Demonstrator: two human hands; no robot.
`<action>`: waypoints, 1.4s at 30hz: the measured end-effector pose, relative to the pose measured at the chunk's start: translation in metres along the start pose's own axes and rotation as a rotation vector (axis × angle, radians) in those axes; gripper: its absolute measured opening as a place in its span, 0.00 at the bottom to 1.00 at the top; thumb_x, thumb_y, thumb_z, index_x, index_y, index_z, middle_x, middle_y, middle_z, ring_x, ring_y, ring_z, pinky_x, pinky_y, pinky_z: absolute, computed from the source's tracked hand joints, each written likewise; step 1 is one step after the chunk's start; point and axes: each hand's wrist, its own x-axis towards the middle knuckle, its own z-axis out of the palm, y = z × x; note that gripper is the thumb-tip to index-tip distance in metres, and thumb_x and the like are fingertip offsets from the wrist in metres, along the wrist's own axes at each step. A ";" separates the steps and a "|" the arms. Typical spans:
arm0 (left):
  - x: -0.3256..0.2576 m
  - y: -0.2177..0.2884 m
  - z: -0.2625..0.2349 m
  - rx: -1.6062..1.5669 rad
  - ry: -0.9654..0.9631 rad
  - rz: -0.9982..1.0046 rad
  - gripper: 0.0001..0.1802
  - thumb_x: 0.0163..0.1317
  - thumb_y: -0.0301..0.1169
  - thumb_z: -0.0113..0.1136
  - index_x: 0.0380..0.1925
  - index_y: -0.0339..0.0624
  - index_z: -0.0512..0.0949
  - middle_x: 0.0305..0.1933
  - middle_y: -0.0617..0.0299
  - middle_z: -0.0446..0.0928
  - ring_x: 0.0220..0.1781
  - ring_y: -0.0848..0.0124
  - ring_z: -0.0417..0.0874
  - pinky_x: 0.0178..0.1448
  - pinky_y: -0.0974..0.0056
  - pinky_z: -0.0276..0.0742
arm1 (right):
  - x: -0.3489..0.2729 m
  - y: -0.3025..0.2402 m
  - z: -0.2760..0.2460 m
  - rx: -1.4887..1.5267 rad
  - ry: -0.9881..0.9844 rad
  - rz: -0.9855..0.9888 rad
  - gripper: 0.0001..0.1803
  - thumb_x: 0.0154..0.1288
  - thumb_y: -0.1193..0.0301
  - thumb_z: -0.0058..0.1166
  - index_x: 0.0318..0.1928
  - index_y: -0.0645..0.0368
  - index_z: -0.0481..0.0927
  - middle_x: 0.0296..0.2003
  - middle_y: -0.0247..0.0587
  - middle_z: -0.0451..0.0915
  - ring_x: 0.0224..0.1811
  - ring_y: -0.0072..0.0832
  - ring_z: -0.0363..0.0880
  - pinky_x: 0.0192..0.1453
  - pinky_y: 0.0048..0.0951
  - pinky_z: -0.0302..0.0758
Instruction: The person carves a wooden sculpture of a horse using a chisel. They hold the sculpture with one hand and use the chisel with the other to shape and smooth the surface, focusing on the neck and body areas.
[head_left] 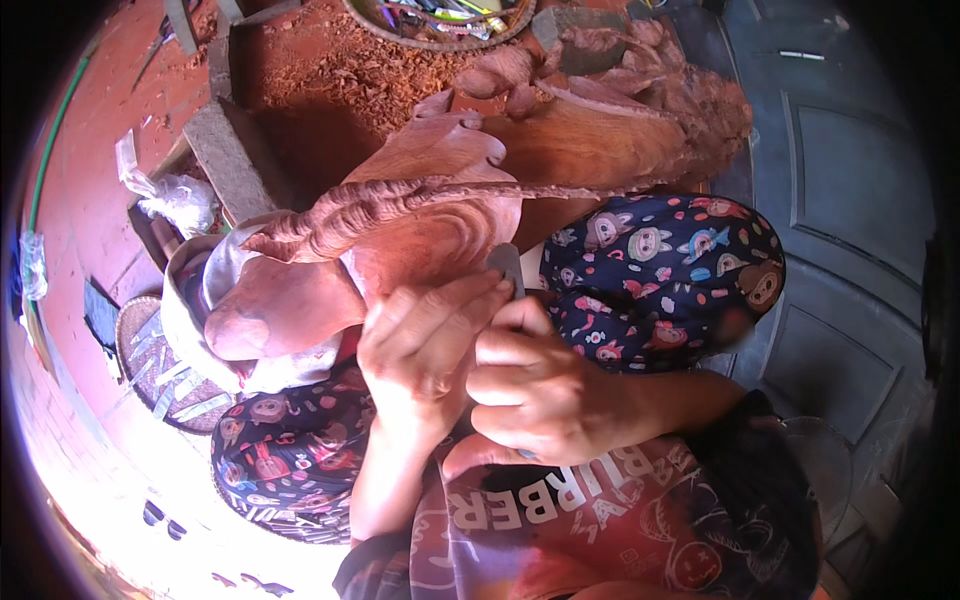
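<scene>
A large reddish-brown wood carving lies across my lap, with a ridged branch-like strip and smooth curved hollows. My left hand is closed, its fingertips pressed on a flat grey piece with a rounded end, against the carving's near side. Beside it, my right hand is curled into a fist at the lower end of that piece. The fingers cover most of the grey piece, so its kind cannot be made out. A white cloth lies under the carving's rounded left end.
Wood shavings cover the floor beyond the carving, near a grey block. A round basket of tools stands at the top. Another basket holds metal blades at left, near a plastic bag. A blue-grey panelled door is at right.
</scene>
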 end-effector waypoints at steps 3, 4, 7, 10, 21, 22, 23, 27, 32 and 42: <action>0.018 0.000 -0.001 -0.018 0.026 -0.019 0.14 0.51 0.28 0.62 0.39 0.42 0.88 0.43 0.65 0.87 0.36 0.71 0.83 0.37 0.66 0.74 | 0.016 0.009 -0.006 0.001 0.124 -0.045 0.23 0.57 0.56 0.67 0.17 0.55 0.72 0.27 0.32 0.67 0.41 0.32 0.69 0.51 0.45 0.63; 0.027 0.001 -0.001 -0.030 0.031 -0.019 0.14 0.51 0.28 0.62 0.39 0.42 0.88 0.43 0.65 0.87 0.37 0.71 0.83 0.37 0.66 0.74 | 0.015 0.011 -0.005 -0.071 0.105 -0.042 0.23 0.56 0.56 0.68 0.17 0.55 0.72 0.27 0.32 0.67 0.41 0.32 0.70 0.51 0.45 0.63; 0.004 0.003 0.001 0.019 -0.006 -0.020 0.14 0.52 0.29 0.62 0.39 0.44 0.88 0.43 0.66 0.87 0.36 0.72 0.83 0.36 0.67 0.73 | -0.001 0.003 0.007 -0.024 0.050 -0.012 0.23 0.56 0.55 0.67 0.17 0.55 0.73 0.28 0.32 0.69 0.41 0.32 0.69 0.52 0.45 0.62; 0.012 0.006 -0.010 -0.058 -0.089 -0.132 0.16 0.61 0.35 0.54 0.39 0.41 0.88 0.42 0.58 0.87 0.45 0.63 0.87 0.47 0.63 0.77 | 0.010 0.004 -0.003 0.027 0.114 -0.050 0.23 0.57 0.54 0.66 0.17 0.56 0.74 0.28 0.32 0.69 0.40 0.32 0.69 0.52 0.45 0.62; 0.029 0.000 -0.001 -0.014 0.004 -0.014 0.15 0.53 0.29 0.60 0.40 0.43 0.87 0.45 0.65 0.86 0.38 0.71 0.82 0.38 0.65 0.72 | 0.016 0.012 -0.004 -0.124 0.085 -0.047 0.21 0.56 0.56 0.66 0.18 0.55 0.72 0.27 0.32 0.67 0.38 0.31 0.68 0.50 0.43 0.62; 0.015 -0.007 0.003 -0.041 -0.016 -0.021 0.15 0.53 0.30 0.60 0.40 0.44 0.87 0.45 0.65 0.86 0.37 0.71 0.82 0.39 0.65 0.72 | 0.011 0.013 -0.001 -0.080 0.075 -0.037 0.21 0.56 0.56 0.66 0.18 0.55 0.72 0.27 0.32 0.67 0.38 0.31 0.68 0.50 0.43 0.62; 0.006 -0.003 0.001 -0.014 -0.024 -0.028 0.15 0.53 0.30 0.60 0.40 0.44 0.87 0.45 0.65 0.86 0.37 0.71 0.82 0.39 0.65 0.72 | 0.003 0.008 0.005 -0.032 0.058 -0.026 0.21 0.56 0.56 0.66 0.17 0.55 0.73 0.27 0.32 0.67 0.38 0.31 0.68 0.50 0.43 0.62; 0.016 -0.001 -0.008 -0.048 -0.037 -0.064 0.13 0.53 0.30 0.60 0.37 0.44 0.88 0.43 0.66 0.86 0.35 0.70 0.81 0.40 0.65 0.72 | 0.015 0.006 -0.002 -0.010 0.099 -0.046 0.21 0.56 0.56 0.66 0.18 0.55 0.73 0.27 0.32 0.67 0.38 0.31 0.68 0.51 0.42 0.62; -0.003 0.003 -0.006 -0.060 -0.039 -0.027 0.10 0.56 0.30 0.60 0.35 0.42 0.88 0.41 0.62 0.87 0.38 0.71 0.84 0.40 0.67 0.72 | -0.003 0.000 -0.001 0.076 0.032 -0.090 0.21 0.56 0.57 0.67 0.18 0.54 0.71 0.27 0.33 0.65 0.37 0.32 0.68 0.53 0.43 0.64; -0.052 0.076 0.004 -0.503 -0.069 -0.430 0.05 0.59 0.23 0.70 0.32 0.34 0.83 0.27 0.58 0.82 0.24 0.69 0.85 0.28 0.66 0.78 | -0.061 0.001 -0.048 -0.134 0.315 0.203 0.16 0.64 0.80 0.55 0.52 0.62 0.84 0.41 0.50 0.82 0.41 0.37 0.83 0.47 0.35 0.80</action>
